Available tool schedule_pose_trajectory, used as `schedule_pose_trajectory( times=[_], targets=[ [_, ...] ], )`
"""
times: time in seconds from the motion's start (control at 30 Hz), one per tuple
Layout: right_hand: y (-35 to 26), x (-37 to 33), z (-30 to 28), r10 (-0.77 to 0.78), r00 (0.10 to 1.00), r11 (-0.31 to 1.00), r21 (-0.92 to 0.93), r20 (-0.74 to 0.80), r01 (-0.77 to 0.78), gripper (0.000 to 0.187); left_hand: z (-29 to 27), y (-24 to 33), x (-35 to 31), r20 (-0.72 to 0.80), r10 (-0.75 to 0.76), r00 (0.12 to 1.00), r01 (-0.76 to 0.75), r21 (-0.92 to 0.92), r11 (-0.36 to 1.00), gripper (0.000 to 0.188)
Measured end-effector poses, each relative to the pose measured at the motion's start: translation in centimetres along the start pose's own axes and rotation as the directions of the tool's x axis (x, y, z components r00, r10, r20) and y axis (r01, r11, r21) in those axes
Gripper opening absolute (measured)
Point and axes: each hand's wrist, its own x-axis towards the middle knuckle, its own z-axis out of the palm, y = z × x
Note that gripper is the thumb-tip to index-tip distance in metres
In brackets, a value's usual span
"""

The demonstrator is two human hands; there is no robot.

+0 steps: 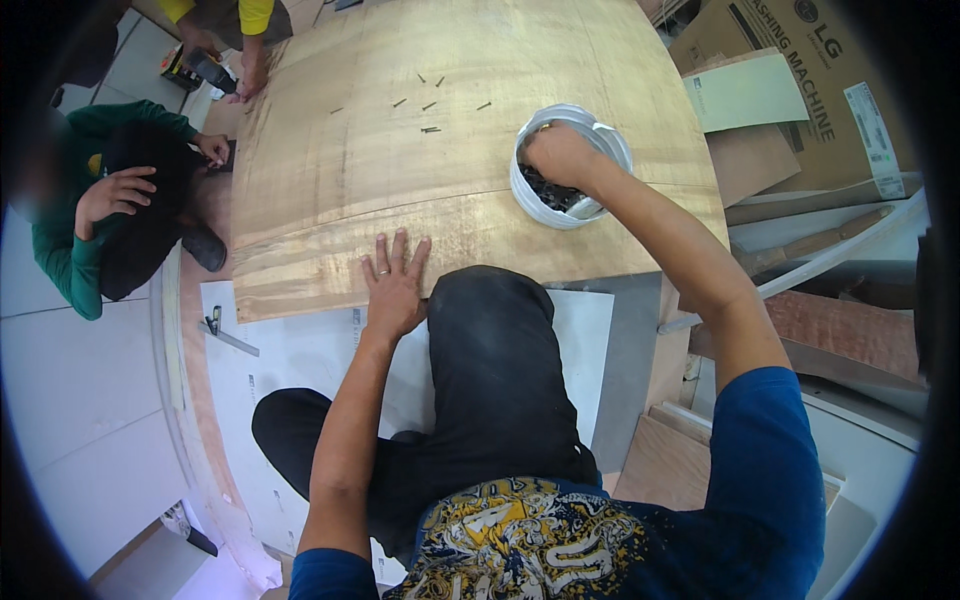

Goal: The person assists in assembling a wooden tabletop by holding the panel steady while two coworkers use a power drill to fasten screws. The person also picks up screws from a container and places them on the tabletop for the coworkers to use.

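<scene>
My left hand lies flat near the close edge of a large plywood sheet, its fingers spread and a ring on one of them. My right hand reaches down into a white plastic bucket standing on the sheet's right part. The fingers there are curled inward, and their tips are partly hidden inside the bucket. Dark small pieces of hardware fill its bottom. Several loose screws are scattered over the middle of the plywood, left of the bucket.
A co-worker in green sits at the left; another in yellow sleeves holds a power drill at the far left corner. A combination square lies on the white board. At right stand a cardboard box and wood pieces.
</scene>
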Motion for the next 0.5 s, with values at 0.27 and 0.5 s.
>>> schedule_pose_trajectory(
  times=[0.27, 0.5],
  targets=[
    [1.7, -1.4, -0.8, 0.042, 0.997, 0.986, 0.163, -0.060, -0.032, 0.018, 0.2, -0.3, 0.0, -0.008, 0.012, 1.000, -0.012, 0.011, 1.000, 0.100],
    [2.9, -5.2, -4.3, 0.338, 0.907, 0.059, 0.956, 0.250, -0.286, 0.013, -0.2, 0.0, 0.0, 0.021, 0.002, 1.000, -0.002, -0.004, 1.000, 0.098]
  ],
)
